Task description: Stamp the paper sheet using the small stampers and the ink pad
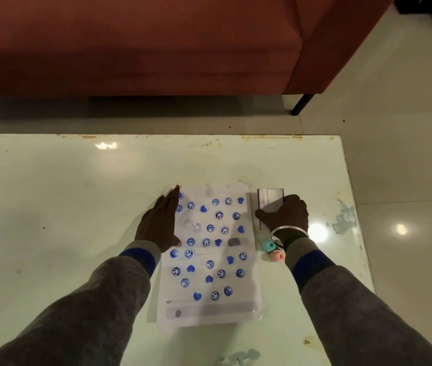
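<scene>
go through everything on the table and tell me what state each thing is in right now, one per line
White paper sheet: flat on the table, largely covered with blue stamp marks.
Left hand: open, palm down on the sheet's left edge.
Right hand: resting on the ink pad.
Rectangular ink pad case: beside the sheet; open or closed, cannot tell.
Teal small stamper: lying on its side.
Pink small stamper: lying on its side.

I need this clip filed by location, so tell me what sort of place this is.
Most likely a home living room. A red sofa on dark legs stands on a glossy tiled floor, and the stamped paper lies on a low, worn white table in front of it.
</scene>
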